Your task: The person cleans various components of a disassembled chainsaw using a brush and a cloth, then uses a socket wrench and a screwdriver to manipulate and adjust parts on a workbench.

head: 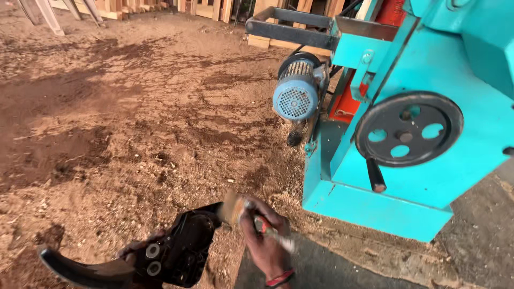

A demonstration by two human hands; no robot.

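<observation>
My left hand (pixel 134 249) holds a black machine part (pixel 179 249), a flat housing with two round bearings and a curved dark blade-like arm (pixel 80 270) sticking out to the left. My right hand (pixel 265 238) grips a small paintbrush (pixel 235 207) with a red handle; its pale bristles are blurred and touch the top edge of the black part. A red band sits on my right wrist. Both hands are low in the frame, over sawdust-covered ground.
A large turquoise woodworking machine (pixel 428 64) fills the right side, with a black handwheel (pixel 408 129), a crank handle (pixel 375 175) and a blue-grey electric motor (pixel 295 91). Sawdust (pixel 134 118) covers the ground. Wooden planks (pixel 134 6) lie stacked at the far back.
</observation>
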